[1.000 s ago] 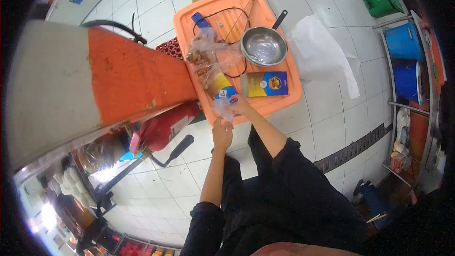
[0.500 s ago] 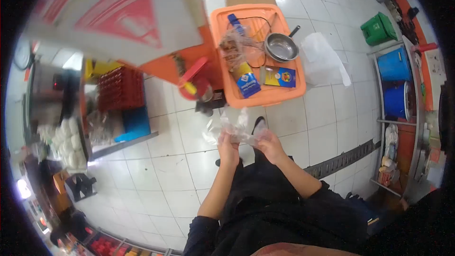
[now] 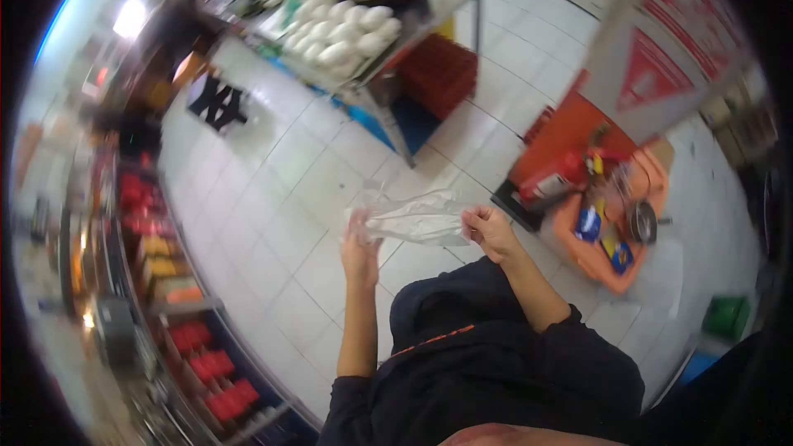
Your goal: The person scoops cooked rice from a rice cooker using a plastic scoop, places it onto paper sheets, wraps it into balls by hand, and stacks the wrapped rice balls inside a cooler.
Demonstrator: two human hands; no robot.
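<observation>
A clear, crinkled plastic bag (image 3: pixel 419 216) is stretched sideways between my two hands, above the tiled floor. My left hand (image 3: pixel 360 254) grips its left end, and some of those fingers show blurred behind the film. At the other end, my right hand (image 3: pixel 494 234) pinches the bag between thumb and fingers. Both hands are in front of my dark clothing.
White round items (image 3: pixel 334 33) fill a tray on a metal table (image 3: pixel 388 120) ahead. A red fire extinguisher (image 3: pixel 553 182) stands beside an orange tub (image 3: pixel 578 252) with a pan (image 3: pixel 642 223). Shelves with red packs (image 3: pixel 211 363) line the left.
My view has swung left, so the tub now lies to the right and the table ahead. My hands have moved apart, and the bunched bag is now drawn out lengthwise.
</observation>
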